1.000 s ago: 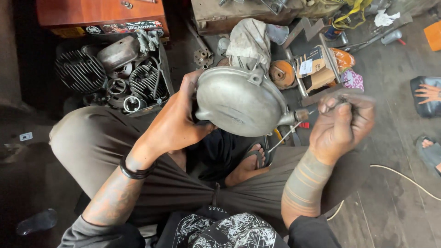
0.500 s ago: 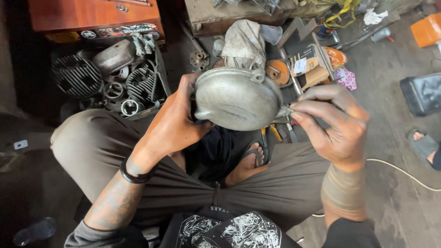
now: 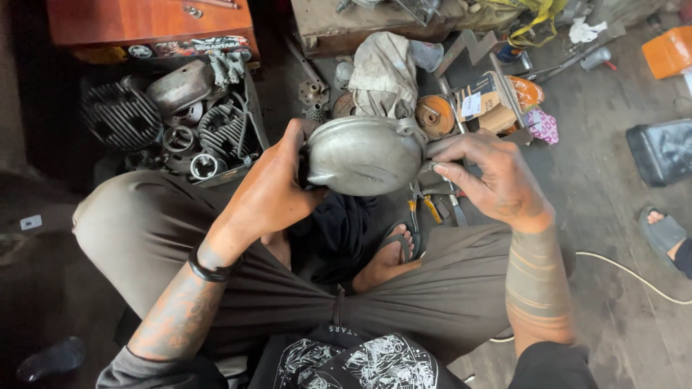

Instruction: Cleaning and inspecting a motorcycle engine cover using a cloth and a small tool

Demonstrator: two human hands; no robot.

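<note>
At the centre of the frame, our left hand [image 3: 270, 191] grips a metal cover [image 3: 364, 155] firmly while our right hand's [image 3: 497, 180] fingers pinch its edge; steady support seems wise.

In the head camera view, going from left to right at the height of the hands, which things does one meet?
Finned engine cylinder → left hand → grey metal engine cover → right hand → dark plastic container.

Not much room up front: beyond the domed grey metal cover [image 3: 364, 155] it's packed with a tray of finned black engine parts [image 3: 173, 122], a crumpled dirty rag [image 3: 386, 72] and an orange disc [image 3: 435, 115]. Bare grey concrete floor [image 3: 598, 209] to the right is open, up to the black plastic box [image 3: 662, 150].
</note>
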